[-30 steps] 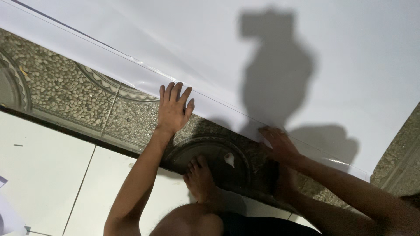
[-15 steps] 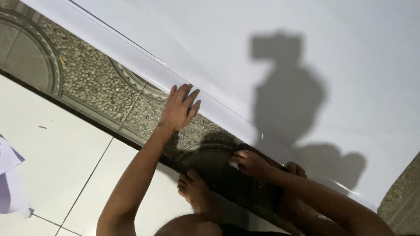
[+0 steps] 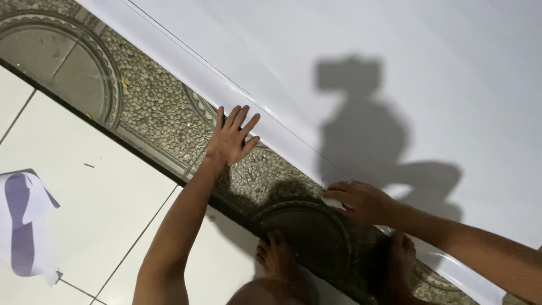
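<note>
The white sheet (image 3: pixel 395 68) lies over the pebbled floor border (image 3: pixel 152 107), its long edge running diagonally. The left hand (image 3: pixel 230 138) rests flat and spread at that edge; the right hand (image 3: pixel 361 200) (fingers loosely curled) presses the edge lower down, equally near.

Left hand (image 3: pixel 230 142) and right hand (image 3: pixel 366 201): bare, no rings, no watch. Forearms unsleeved (no cuff visible). Feet (image 3: pixel 275 255) bare, no footwear.

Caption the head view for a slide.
Left hand and right hand press flat on the edge of a white sheet over pebble-patterned floor.
</note>
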